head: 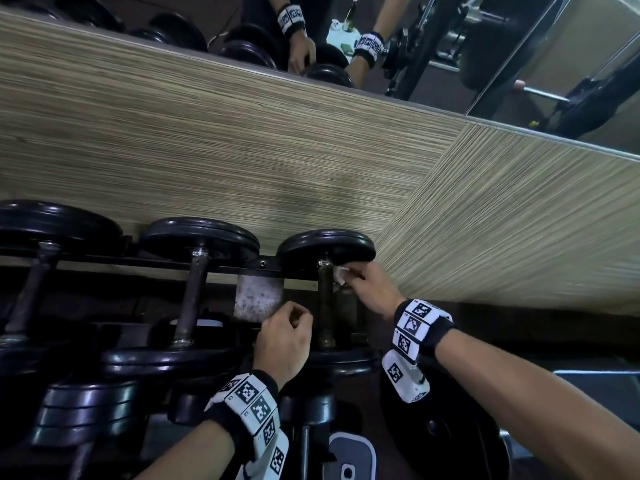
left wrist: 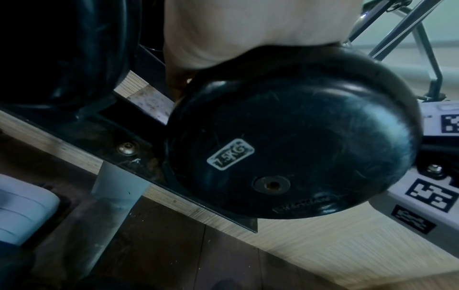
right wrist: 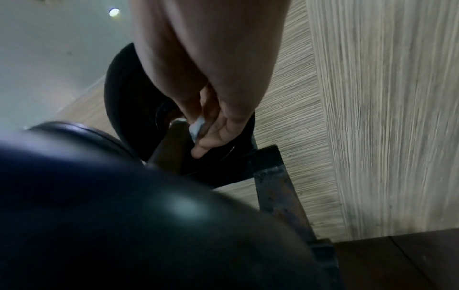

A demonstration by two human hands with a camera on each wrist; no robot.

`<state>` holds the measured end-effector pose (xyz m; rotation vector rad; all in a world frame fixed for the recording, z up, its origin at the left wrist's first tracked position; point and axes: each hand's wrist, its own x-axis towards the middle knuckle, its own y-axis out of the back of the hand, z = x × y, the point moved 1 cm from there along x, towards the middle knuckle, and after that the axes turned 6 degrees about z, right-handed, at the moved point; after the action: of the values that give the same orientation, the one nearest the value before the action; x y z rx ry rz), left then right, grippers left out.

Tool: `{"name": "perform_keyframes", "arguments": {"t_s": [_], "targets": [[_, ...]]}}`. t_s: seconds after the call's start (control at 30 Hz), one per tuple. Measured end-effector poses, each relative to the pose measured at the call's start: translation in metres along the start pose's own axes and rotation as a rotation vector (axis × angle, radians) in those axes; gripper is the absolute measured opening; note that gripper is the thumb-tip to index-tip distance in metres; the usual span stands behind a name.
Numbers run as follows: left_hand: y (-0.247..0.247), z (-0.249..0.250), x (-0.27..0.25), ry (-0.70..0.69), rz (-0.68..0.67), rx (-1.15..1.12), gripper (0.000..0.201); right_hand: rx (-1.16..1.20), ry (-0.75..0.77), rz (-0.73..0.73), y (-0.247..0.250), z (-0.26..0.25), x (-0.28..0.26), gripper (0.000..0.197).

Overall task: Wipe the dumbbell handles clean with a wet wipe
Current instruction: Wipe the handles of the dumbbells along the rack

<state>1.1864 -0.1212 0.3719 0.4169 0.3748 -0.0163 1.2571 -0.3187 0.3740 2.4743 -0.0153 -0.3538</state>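
Observation:
The rightmost dumbbell point(head: 325, 244) lies on the rack, its dark handle point(head: 325, 299) running away from me. My right hand point(head: 346, 277) pinches a small white wet wipe point(head: 340, 274) just right of the handle's far end, under the far weight head. In the right wrist view the wipe point(right wrist: 196, 127) sits between the fingers point(right wrist: 211, 135), against the handle point(right wrist: 171, 145). My left hand point(head: 294, 320) is left of the handle with its fingers curled and nothing in them. Its palm point(left wrist: 236, 29) rests on the near head point(left wrist: 298, 127), marked 7.5KG.
Two more dumbbells point(head: 194, 289) point(head: 31, 289) lie to the left on the black rack rail point(head: 138, 263). A wood-grain wall panel point(head: 242, 150) stands close behind and to the right, with a mirror above. Lower dumbbells point(head: 86, 410) and a weight plate point(head: 443, 427) sit below.

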Motion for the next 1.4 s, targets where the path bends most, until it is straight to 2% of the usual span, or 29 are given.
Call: {"name": "perform_keyframes", "arguments": {"t_s": [0.1, 0.23, 0.43, 0.5, 0.6, 0.67, 0.73, 0.8, 0.9, 1.07, 1.17, 1.23, 1.3, 1.4], "targets": [[-0.001, -0.001, 0.001, -0.009, -0.001, -0.025, 0.017, -0.034, 0.102, 0.069, 0.002, -0.008, -0.008, 0.021], [-0.003, -0.004, 0.002, -0.024, 0.003, -0.034, 0.014, -0.158, 0.235, 0.18, -0.007, -0.015, -0.022, 0.024], [-0.004, -0.006, 0.003, -0.036, 0.0, -0.024, 0.017, -0.368, 0.412, 0.179, -0.014, -0.016, -0.033, 0.029], [-0.004, -0.006, 0.003, -0.034, 0.001, -0.011, 0.017, -0.344, 0.352, 0.204, -0.01, -0.012, -0.032, 0.026], [-0.004, -0.006, 0.003, -0.031, 0.004, -0.005, 0.017, -0.264, 0.128, 0.246, -0.001, -0.01, -0.024, 0.026], [-0.003, -0.005, 0.003, -0.031, -0.008, -0.015, 0.017, -0.295, 0.039, 0.174, -0.002, -0.006, -0.014, 0.024], [-0.003, -0.003, 0.002, -0.035, -0.016, -0.029, 0.019, -0.264, 0.013, 0.093, -0.009, -0.006, -0.01, 0.019], [-0.002, -0.003, 0.002, -0.034, -0.016, -0.043, 0.024, -0.146, 0.01, 0.053, -0.014, -0.008, -0.007, 0.017], [-0.002, -0.003, 0.001, -0.037, -0.019, -0.054, 0.02, -0.038, 0.021, 0.076, -0.013, -0.01, -0.01, 0.016], [-0.003, -0.002, 0.0, -0.038, -0.007, -0.082, 0.023, -0.057, 0.125, 0.256, -0.01, -0.006, -0.017, 0.019], [-0.004, -0.003, 0.001, -0.04, -0.004, -0.065, 0.018, -0.124, 0.276, 0.28, -0.015, -0.016, -0.028, 0.024], [-0.004, -0.003, 0.002, -0.037, -0.001, -0.053, 0.019, -0.207, 0.337, 0.242, -0.019, -0.017, -0.03, 0.026], [-0.004, -0.004, 0.001, -0.033, -0.005, -0.047, 0.02, -0.253, 0.339, 0.216, -0.018, -0.015, -0.029, 0.026], [-0.004, -0.004, 0.001, -0.029, -0.009, -0.052, 0.02, -0.175, 0.222, 0.278, -0.01, -0.012, -0.027, 0.026]]}}
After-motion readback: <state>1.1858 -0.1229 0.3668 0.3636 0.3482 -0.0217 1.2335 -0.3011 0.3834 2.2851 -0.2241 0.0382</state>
